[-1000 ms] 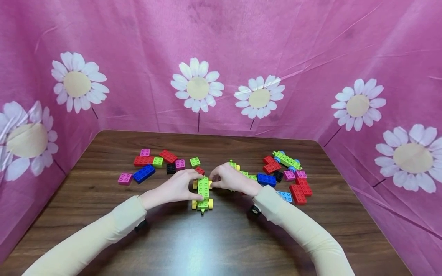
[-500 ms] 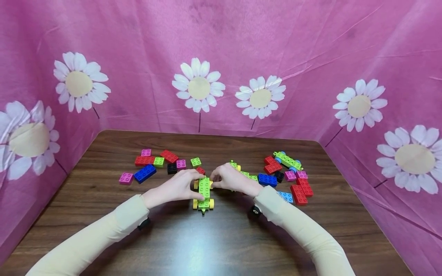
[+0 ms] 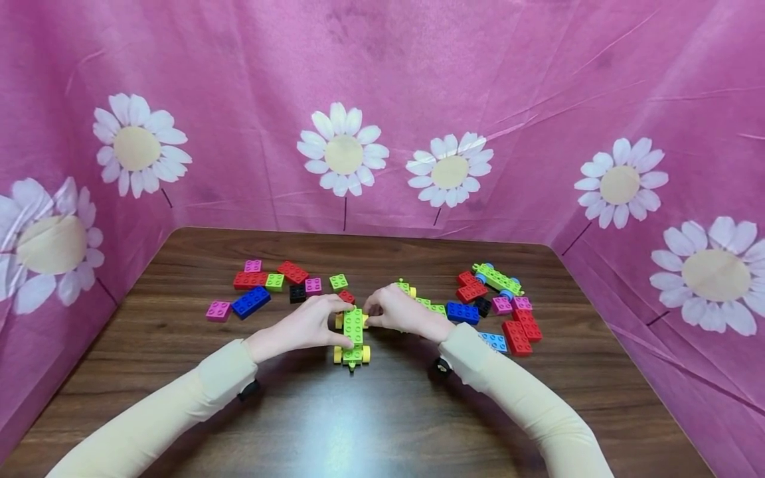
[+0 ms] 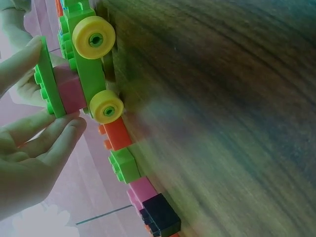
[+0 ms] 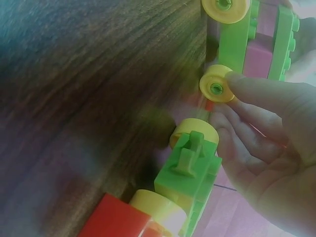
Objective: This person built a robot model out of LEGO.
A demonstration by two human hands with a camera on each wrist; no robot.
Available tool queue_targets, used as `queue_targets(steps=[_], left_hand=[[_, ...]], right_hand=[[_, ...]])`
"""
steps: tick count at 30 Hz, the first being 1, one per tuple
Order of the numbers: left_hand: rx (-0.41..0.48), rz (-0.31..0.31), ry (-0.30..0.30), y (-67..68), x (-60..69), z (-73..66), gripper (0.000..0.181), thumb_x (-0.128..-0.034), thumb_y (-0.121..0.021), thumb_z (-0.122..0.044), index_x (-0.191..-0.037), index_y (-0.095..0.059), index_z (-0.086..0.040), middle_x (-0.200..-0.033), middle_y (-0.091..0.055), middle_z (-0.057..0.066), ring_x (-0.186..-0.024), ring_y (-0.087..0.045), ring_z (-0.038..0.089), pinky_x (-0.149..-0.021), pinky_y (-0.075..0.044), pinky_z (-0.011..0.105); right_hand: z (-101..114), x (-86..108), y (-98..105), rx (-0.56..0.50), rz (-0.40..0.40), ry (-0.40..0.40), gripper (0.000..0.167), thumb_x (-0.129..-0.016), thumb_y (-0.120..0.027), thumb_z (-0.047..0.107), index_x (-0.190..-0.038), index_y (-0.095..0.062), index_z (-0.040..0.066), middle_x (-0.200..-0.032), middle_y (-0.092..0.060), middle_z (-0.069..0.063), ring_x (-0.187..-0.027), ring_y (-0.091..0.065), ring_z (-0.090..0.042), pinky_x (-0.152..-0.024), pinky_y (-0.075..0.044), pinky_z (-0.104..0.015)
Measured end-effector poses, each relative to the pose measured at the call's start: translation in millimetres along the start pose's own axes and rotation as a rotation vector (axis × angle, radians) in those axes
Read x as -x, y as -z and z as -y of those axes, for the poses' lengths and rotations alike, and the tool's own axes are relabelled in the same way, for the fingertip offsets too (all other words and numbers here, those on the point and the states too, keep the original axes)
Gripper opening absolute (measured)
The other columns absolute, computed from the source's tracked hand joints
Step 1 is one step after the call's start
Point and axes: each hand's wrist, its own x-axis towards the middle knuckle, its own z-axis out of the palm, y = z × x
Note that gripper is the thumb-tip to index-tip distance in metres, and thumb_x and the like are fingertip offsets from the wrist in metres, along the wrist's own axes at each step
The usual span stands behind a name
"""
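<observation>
A green toy car base (image 3: 352,362) with yellow wheels stands on the table in front of me. On it sits a pink brick (image 4: 70,89), topped by a long green brick (image 3: 354,326). My left hand (image 3: 301,323) pinches the green brick by its two ends, thumb at the near end and fingers at the far one. My right hand (image 3: 402,310) holds the car's far right yellow wheel (image 5: 216,85) between thumb and fingers. Partly hidden behind the right hand is a second green car base (image 5: 185,170) with yellow wheels.
Loose bricks lie at the left, among them a blue brick (image 3: 251,302) and a black brick (image 3: 297,293). To the right are red bricks (image 3: 516,337), a blue brick (image 3: 463,312) and a green car base with blue wheels (image 3: 497,279). A pink flowered cloth (image 3: 382,86) surrounds the wooden table (image 3: 287,425).
</observation>
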Motion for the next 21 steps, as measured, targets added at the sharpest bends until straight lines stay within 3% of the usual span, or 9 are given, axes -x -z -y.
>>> queue_targets(steps=[12,21], left_hand=[[0.0,-0.006,-0.002,-0.6,-1.0,2.4,0.066,-0.0751,-0.086,-0.037,-0.124,-0.066,0.002,-0.12,-0.07,0.017,-0.105,-0.067,0.025,-0.084,-0.057,0.035],[-0.007,-0.007,0.014,-2.6,0.2,2.5,0.065,-0.0753,-0.085,-0.039,-0.124,-0.066,0.0,-0.122,-0.07,0.014,-0.097,-0.065,0.023,-0.077,-0.052,0.028]], right_hand=[[-0.7,-1.4,-1.3,0.0,-0.012,0.013,0.01,-0.087,-0.075,0.014,-0.093,-0.077,0.006,-0.088,-0.077,-0.004,-0.074,-0.068,-0.006,-0.066,-0.054,-0.014],[-1.2,-0.6,-1.1,-0.001,-0.014,0.013,0.011,-0.087,-0.076,0.015,-0.094,-0.077,0.006,-0.09,-0.077,-0.005,-0.074,-0.069,-0.007,-0.067,-0.054,-0.015]])
